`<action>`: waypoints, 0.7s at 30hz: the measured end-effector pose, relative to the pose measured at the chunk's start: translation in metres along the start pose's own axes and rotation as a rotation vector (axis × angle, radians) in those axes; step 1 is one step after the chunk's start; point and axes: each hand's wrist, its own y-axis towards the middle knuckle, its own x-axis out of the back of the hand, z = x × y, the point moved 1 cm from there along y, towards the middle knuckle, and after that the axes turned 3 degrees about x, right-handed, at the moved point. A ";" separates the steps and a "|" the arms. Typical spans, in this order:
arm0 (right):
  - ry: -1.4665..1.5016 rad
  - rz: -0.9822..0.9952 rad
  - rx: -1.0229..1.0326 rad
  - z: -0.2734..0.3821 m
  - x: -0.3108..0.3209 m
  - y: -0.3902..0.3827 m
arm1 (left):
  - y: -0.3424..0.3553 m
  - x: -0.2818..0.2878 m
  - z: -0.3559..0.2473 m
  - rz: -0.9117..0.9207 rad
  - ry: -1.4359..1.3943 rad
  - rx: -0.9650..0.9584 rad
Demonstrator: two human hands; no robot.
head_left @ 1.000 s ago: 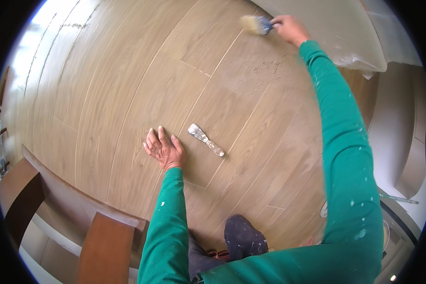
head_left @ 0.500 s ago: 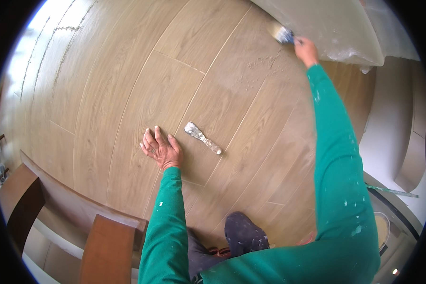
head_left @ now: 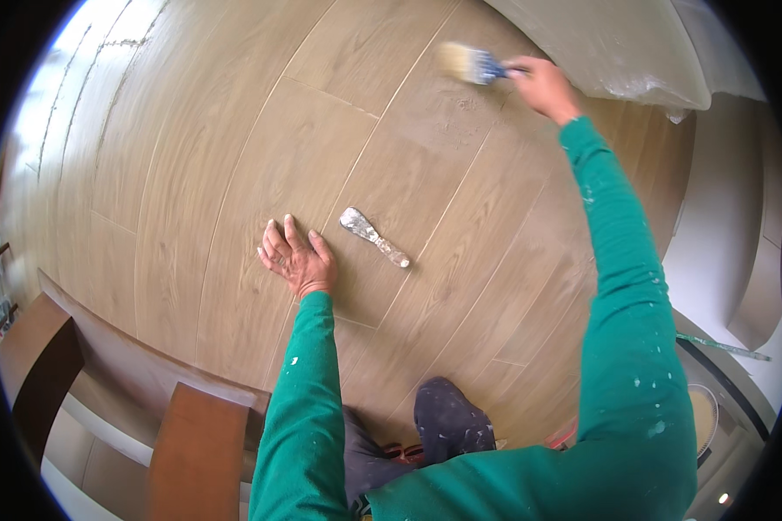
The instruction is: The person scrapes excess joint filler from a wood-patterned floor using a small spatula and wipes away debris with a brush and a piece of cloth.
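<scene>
My right hand (head_left: 543, 85) is closed round the handle of a paintbrush (head_left: 474, 64) at the far right of the wood-plank floor (head_left: 295, 148). The brush has pale bristles, a whitish ferrule and a blue part towards the handle; its bristle end is blurred by motion. A patch of grey-brown dust (head_left: 462, 104) lies on the planks just below the bristles. My left hand (head_left: 301, 260) rests flat on the floor with its fingers spread, holding nothing. Close to its right lies a paint-crusted scraper (head_left: 374, 237), touched by neither hand.
Translucent plastic sheeting (head_left: 617, 52) covers something bulky at the upper right. Brown wooden steps (head_left: 198, 451) are at the lower left. A thin green-stained stick (head_left: 723, 346) and a round container (head_left: 702, 421) stand at the right. Dark lines of debris (head_left: 117, 95) mark the far-left floor.
My right hand has swept the paintbrush leftward from beside the plastic sheeting, over the dusty patch. My left hand stays planted on the floor, and the scraper lies where it was.
</scene>
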 end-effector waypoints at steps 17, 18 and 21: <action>-0.279 -0.077 -0.260 -0.019 0.021 -0.077 | -0.002 0.002 0.003 -0.015 -0.008 -0.006; -0.272 -0.086 -0.241 -0.005 0.031 -0.075 | 0.000 0.002 0.004 -0.019 0.001 -0.002; -0.148 -0.092 -0.070 0.062 0.041 -0.099 | -0.003 0.006 0.007 -0.015 0.022 0.001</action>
